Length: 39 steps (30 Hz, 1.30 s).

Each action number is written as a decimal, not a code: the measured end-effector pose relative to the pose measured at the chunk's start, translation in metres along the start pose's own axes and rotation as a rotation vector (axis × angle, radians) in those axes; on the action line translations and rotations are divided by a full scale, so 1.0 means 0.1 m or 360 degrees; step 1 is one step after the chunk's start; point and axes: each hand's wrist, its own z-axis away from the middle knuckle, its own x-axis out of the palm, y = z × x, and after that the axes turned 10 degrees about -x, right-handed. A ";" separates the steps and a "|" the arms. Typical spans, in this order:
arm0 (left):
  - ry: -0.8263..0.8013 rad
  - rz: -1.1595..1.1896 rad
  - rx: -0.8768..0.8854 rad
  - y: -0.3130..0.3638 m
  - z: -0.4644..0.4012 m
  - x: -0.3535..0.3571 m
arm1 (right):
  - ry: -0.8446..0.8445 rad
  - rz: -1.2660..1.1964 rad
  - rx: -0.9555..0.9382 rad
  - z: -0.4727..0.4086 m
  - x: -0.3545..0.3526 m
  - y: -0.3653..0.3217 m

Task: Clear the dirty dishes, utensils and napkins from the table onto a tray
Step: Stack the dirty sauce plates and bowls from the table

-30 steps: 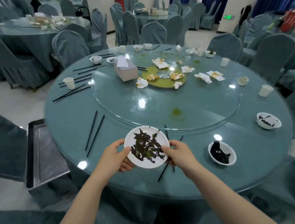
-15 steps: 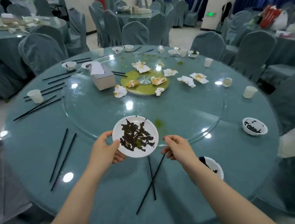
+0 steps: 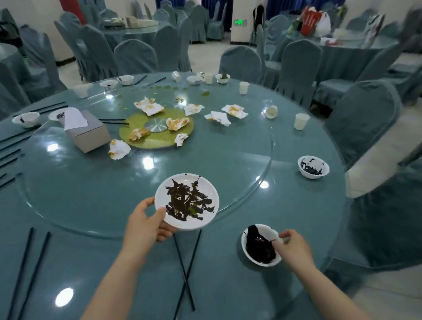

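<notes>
Left hand (image 3: 147, 225) grips plate (image 3: 186, 201) by its rim, right hand (image 3: 294, 248) pinches bowl (image 3: 259, 245) edge at lower right; one-handed tilt risks spilling dark residue onto desk (image 3: 241, 296).

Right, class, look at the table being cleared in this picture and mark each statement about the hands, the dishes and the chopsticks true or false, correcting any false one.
1. The left hand holds the dirty plate by its rim. True.
2. The right hand rests flat on the bare table. False: its fingers pinch the rim of the near bowl.
3. The crossed chopsticks lie on the table below the plate. True.
4. The tissue box stands at the table's near edge. False: it sits on the glass turntable.
5. The far bowl is clean. False: dark residue is smeared inside it.
</notes>
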 end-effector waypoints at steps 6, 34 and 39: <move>-0.0045 -0.0030 -0.0024 -0.03 -0.09 0.08 | 0.0035 0.0091 0.0153 -0.03 0.05 0.22; 0.0522 0.0251 -0.0545 -1.38 0.09 -0.50 | -0.0270 -0.0251 -0.0090 0.02 0.48 -0.10; 0.0559 0.0322 -0.0663 -1.60 0.17 -0.55 | -0.0322 -0.0284 -0.0091 0.08 0.53 -0.17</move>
